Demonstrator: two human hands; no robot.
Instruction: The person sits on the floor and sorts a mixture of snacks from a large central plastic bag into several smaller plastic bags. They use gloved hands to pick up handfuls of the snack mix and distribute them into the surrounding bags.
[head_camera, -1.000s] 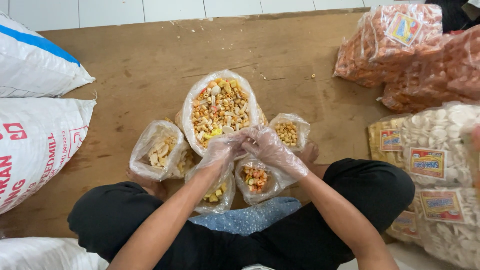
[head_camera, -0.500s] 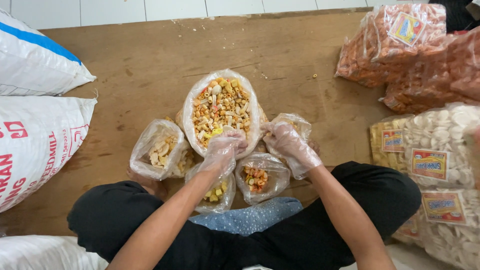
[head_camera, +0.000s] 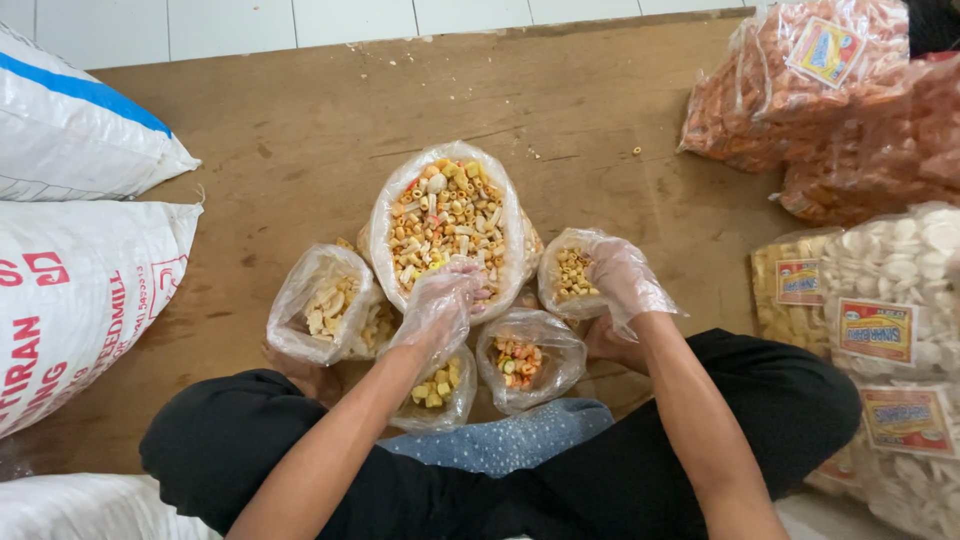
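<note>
I sit cross-legged on a wooden floor (head_camera: 300, 130), both hands in thin clear plastic gloves. My left hand (head_camera: 440, 305) reaches into the near edge of a big open bag of mixed coloured crackers (head_camera: 445, 210), fingers curled among the pieces. My right hand (head_camera: 622, 278) grips the side of a small bag of yellow ring crackers (head_camera: 568, 272). Close by stand three more small open bags: pale chips (head_camera: 325, 312), yellow cubes (head_camera: 440, 388) and coloured pieces (head_camera: 520, 362).
Two white woven sacks (head_camera: 75, 140) (head_camera: 80, 300) lie at the left. Sealed bags of orange crackers (head_camera: 800, 95) are stacked at the top right, and bags of white round crackers (head_camera: 900, 290) with labels lie at the right. A few crumbs dot the floor.
My hands were together over the front bags. They have parted: the left went up into the big bag, the right moved out to the small ring-cracker bag.
</note>
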